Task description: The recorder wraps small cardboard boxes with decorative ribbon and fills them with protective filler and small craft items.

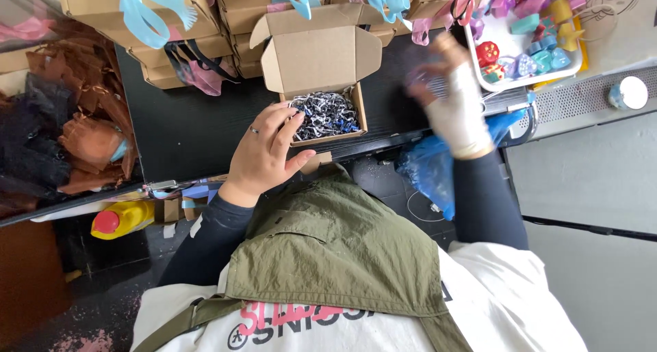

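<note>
Fingers of my left hand (263,153) lay spread on the light cardboard box (321,78), its rim the best hold; right hand (455,102) blurred, grip unclear.

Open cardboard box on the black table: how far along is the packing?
Done: the open cardboard box already holds shredded paper filler, and closed boxes are stacked behind it. In hand: the left hand steadies the box's front corner; the right hand, blurred, is by the tray of coloured pieces. Left: no coloured piece is in the box, flaps open.
</note>
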